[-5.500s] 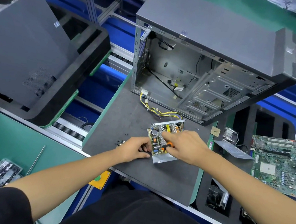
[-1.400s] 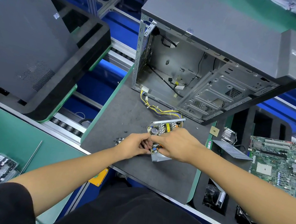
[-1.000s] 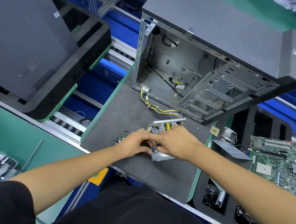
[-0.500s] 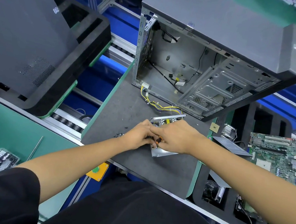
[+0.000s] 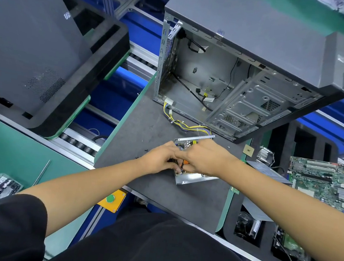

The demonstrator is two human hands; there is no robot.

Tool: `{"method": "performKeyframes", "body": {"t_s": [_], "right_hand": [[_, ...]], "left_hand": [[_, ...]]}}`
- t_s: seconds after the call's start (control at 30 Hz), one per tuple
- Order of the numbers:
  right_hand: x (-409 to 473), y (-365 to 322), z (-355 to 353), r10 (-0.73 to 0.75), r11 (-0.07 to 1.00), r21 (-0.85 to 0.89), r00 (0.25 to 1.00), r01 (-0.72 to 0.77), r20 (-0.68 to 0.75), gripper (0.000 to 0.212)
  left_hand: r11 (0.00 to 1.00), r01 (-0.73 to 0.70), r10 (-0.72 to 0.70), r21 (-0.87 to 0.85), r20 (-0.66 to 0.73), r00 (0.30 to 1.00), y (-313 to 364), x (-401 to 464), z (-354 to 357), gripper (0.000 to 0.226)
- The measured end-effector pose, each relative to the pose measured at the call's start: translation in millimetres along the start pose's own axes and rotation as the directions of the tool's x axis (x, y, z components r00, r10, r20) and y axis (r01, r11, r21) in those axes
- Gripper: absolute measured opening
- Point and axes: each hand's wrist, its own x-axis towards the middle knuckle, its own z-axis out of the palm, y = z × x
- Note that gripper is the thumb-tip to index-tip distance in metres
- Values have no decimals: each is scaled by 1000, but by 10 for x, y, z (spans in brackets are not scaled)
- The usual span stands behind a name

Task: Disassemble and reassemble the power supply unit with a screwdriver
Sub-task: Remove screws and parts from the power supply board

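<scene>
From the head camera, the opened power supply lies on the grey mat, just in front of the empty case, its yellow wires running back to the case. Both hands meet over it. The right hand curls its fingers round the orange screwdriver. The left hand has curled fingers touching the unit; what they pinch cannot be told. A motherboard sits at right.

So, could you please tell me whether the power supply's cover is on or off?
Off: the power supply lies open-topped on the mat, its circuit board exposed.
</scene>
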Motion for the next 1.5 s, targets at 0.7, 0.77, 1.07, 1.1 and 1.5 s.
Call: {"method": "performKeyframes", "body": {"t_s": [0.7,0.77,1.07,1.1,1.5], "right_hand": [[-51,7,-7,-93,994,44,994,95,-53,50],[-61,33,-38,-156,987,23,988,156,-11,33],[-28,30,11,-140,989,-44,990,141,25,23],[-20,21,6,-142,988,-59,990,143,22,22],[-62,38,-60,-73,993,90,995,79,-63,29]], "left_hand": [[998,-63,63,6,10,998,7,-5,-27,15],[998,-53,52,28,34,998,-21,-2,-19,11],[1000,-3,2,15,53,999,44,33,-67,17],[1000,5,-6,18,58,998,49,31,-69,16],[995,102,-103,16,74,992,99,30,-89,24]]}}
